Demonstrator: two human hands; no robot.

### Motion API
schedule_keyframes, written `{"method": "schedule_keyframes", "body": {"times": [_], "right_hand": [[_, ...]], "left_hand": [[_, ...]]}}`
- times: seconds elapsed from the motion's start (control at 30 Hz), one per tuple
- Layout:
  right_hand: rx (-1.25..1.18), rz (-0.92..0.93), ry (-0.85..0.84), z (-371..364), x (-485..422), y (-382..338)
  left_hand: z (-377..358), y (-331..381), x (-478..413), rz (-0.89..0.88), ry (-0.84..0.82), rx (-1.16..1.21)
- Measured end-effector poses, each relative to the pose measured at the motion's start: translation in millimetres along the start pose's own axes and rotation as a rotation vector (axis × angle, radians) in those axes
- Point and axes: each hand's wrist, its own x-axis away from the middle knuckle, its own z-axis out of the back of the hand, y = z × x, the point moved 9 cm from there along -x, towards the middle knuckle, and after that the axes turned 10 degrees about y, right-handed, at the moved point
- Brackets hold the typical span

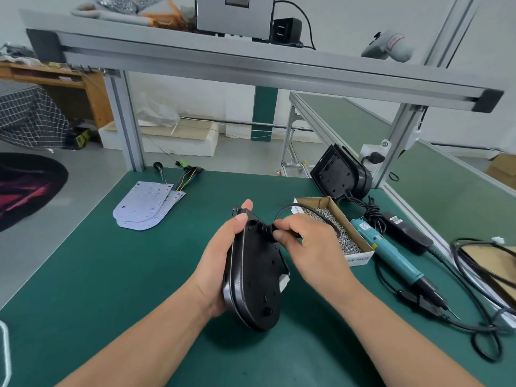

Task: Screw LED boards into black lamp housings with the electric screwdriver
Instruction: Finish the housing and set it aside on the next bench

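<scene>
Two hands work on one black lamp housing (255, 280), held up off the green counter (111, 275) just to the left of the single cardboard screw box (358, 259), which is heaped with small silver screws. The left hand (223, 263) grips the housing along its left edge, thumb laid over the top of the rim and fingers wrapped behind, so the shell stands tilted on its side with its inner face showing. The right hand (304, 241) pinches one black cable (307, 209) between thumb and forefinger, right where it meets the upper part of the housing; the cable loops up and over towards the screw box. One teal electric screwdriver (391, 255) lies flat just to the right of the screw box, untouched, its bit towards the near edge. One black power adapter (405, 230) lies just beyond it, further right of the box. Behind the screw box more black housings (335, 174) stand propped on edge; how many I cannot tell. Well to the left of the box lies one stack of LED boards (145, 205), at least two by their edges, wires trailing from the far end
</scene>
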Motion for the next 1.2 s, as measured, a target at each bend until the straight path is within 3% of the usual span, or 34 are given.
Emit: {"method": "schedule_keyframes", "body": {"times": [0.13, 0.3, 0.5, 0.57, 0.7, 0.8, 1.0, 1.2], "right_hand": [[-0.079, -0.095, -0.019, -3, 0, 10], [-0.062, -0.002, -0.04, -8, -1, 3], [0.05, 0.046, 0.313, 40, 0, 14], [0.193, 0.047, 0.244, 38, -3, 20], [0.565, 0.012, -0.076, 17, -8, 46], [0.548, 0.014, -0.161, 17, -6, 53], [0.398, 0.205, -0.124, 3, -1, 20], [0.426, 0.284, -0.419, -46, 22, 7]], "left_hand": [[4, -2, -1, 0.011, 0.02, 0.006], [11, 5, -6, -0.011, 0.045, 0.039], [39, 33, -6, -0.125, 0.228, -0.025], [43, 39, -5, -0.134, 0.269, -0.021], [42, 44, -3, -0.142, 0.269, 0.033], [45, 45, -5, -0.161, 0.25, 0.088], [54, 40, -6, -0.131, 0.264, 0.11], [55, 39, -10, -0.131, 0.228, 0.138]]}}
